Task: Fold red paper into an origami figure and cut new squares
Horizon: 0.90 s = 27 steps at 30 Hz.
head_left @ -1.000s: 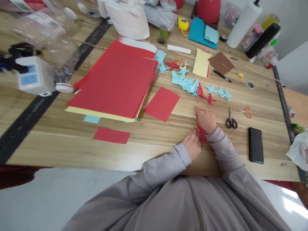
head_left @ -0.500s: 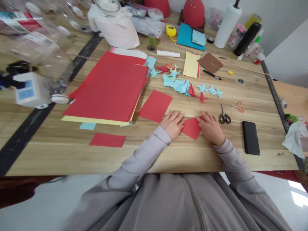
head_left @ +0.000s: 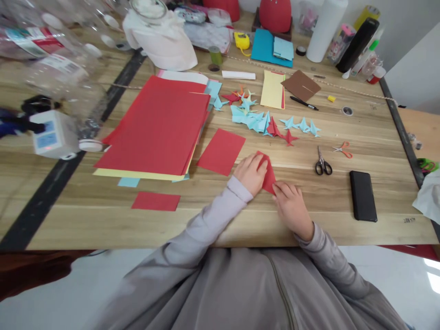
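Observation:
A small red paper (head_left: 268,178) lies on the table in front of me, now a narrow shape with slanting edges. My left hand (head_left: 251,174) presses on its left side, fingers bent and close together over the paper. At the paper's lower right corner, my right hand (head_left: 289,204) pinches the edge between thumb and fingers. Part of the paper is hidden under the left fingers. Left of my hands lies a larger flat red sheet (head_left: 222,151). Beyond them sit folded light-blue paper cranes (head_left: 252,120) and a red paper crane (head_left: 289,137).
A stack of large red sheets (head_left: 154,128) and a red strip (head_left: 156,201) lie left. On the right are black-handled scissors (head_left: 323,165), orange scissors (head_left: 344,149) and a black phone (head_left: 363,196). Plastic bottles (head_left: 58,71) crowd the far left; a tape measure (head_left: 242,41) sits behind.
The red paper has turned and looks narrower. My right hand has moved down and slightly left, from its upper right corner to its lower corner. My left hand has shifted slightly right.

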Motion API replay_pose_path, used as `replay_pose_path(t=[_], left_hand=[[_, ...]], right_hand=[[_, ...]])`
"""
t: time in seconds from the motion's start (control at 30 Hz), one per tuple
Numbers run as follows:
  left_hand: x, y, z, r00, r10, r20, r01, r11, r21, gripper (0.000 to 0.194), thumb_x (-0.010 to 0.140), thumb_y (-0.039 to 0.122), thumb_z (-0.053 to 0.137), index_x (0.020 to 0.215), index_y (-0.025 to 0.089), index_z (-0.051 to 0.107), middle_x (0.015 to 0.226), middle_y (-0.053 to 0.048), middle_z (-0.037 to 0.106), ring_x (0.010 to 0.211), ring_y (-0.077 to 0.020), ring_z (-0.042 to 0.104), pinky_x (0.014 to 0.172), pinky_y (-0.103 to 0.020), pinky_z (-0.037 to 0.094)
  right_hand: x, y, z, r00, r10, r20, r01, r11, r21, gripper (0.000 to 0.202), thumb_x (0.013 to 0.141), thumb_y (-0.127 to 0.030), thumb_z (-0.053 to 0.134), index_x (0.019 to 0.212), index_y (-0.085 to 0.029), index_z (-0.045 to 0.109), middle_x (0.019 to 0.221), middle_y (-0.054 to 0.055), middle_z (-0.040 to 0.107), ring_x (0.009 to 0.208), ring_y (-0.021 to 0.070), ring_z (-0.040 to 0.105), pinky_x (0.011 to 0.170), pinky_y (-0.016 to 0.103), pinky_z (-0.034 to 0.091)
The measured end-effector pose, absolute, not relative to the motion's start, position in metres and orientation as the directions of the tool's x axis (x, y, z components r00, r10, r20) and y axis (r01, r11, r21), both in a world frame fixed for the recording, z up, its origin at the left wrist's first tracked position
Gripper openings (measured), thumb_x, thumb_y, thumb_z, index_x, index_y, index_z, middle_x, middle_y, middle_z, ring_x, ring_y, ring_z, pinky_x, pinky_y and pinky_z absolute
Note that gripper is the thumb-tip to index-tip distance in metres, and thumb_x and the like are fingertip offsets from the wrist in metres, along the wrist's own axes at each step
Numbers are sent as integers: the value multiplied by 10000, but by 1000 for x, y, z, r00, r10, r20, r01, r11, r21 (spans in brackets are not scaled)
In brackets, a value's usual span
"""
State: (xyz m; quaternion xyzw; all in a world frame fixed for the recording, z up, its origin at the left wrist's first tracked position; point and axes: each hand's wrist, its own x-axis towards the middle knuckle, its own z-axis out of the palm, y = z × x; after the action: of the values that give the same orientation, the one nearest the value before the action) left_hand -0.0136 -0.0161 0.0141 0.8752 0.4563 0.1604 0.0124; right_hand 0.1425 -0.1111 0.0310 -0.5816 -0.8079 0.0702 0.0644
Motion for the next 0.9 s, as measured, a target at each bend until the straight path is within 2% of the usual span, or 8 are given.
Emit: replay_pose_path(t=[0.07, 0.13, 0.23, 0.33, 0.5, 0.73, 0.9], left_hand=[[-12, -37, 9, 524, 795, 306, 790, -588, 172, 343, 924, 257, 417, 1098, 95, 664, 1193, -189, 629, 1123, -318, 554, 902, -471, 487], [-9, -53, 2, 489, 808, 329, 804, -564, 190, 353, 907, 285, 461, 1110, 79, 663, 1217, -218, 609, 1114, -332, 554, 891, -475, 491], [-4, -63, -10, 463, 823, 328, 801, -547, 242, 339, 904, 253, 462, 1107, 83, 673, 1233, -235, 599, 1119, -325, 555, 896, -472, 489], [-2, -63, -15, 462, 824, 329, 801, -547, 243, 343, 906, 240, 456, 1111, 73, 674, 1241, -244, 596, 1122, -333, 559, 901, -482, 488], [-3, -62, -16, 457, 822, 340, 803, -545, 239, 337, 905, 232, 462, 1107, 70, 678, 1237, -240, 605, 1126, -332, 570, 894, -474, 498], [-1, -63, -16, 445, 836, 321, 794, -534, 291, 333, 900, 220, 470, 1121, 76, 672, 1246, -237, 603, 1144, -338, 562, 918, -503, 481], [-1, -63, -14, 455, 822, 342, 803, -545, 242, 341, 905, 225, 455, 1098, 60, 683, 1227, -241, 614, 1123, -349, 571, 887, -496, 496]], right_hand=[[149, -108, 32, -286, 958, 38, 946, 288, -149, 380, 949, -195, 405, 1306, -140, 520, 1269, 136, 577, 1079, 250, 483, 840, 379, 378], [153, -107, 31, -280, 960, 29, 956, 282, -79, 391, 932, -163, 421, 1309, -161, 524, 1257, 136, 580, 1044, 265, 486, 809, 388, 372], [151, -106, 29, -295, 955, 18, 955, 295, 8, 374, 934, -172, 425, 1289, -179, 543, 1247, 133, 579, 1018, 278, 484, 782, 397, 360], [146, -103, 28, -283, 959, 21, 958, 282, 52, 371, 940, -192, 425, 1297, -171, 527, 1229, 135, 580, 976, 274, 483, 759, 396, 353], [137, -86, 32, -259, 966, 10, 963, 257, 74, 359, 947, -206, 410, 1286, -170, 523, 1162, 143, 591, 925, 267, 479, 724, 393, 338], [133, -52, 32, -270, 963, 15, 960, 268, 77, 338, 942, -225, 425, 1254, -155, 537, 1131, 152, 582, 964, 286, 465, 712, 396, 329], [127, -31, 33, -264, 965, 7, 963, 263, 65, 340, 947, -204, 393, 1246, -146, 545, 1096, 154, 584, 956, 287, 467, 715, 397, 327]])
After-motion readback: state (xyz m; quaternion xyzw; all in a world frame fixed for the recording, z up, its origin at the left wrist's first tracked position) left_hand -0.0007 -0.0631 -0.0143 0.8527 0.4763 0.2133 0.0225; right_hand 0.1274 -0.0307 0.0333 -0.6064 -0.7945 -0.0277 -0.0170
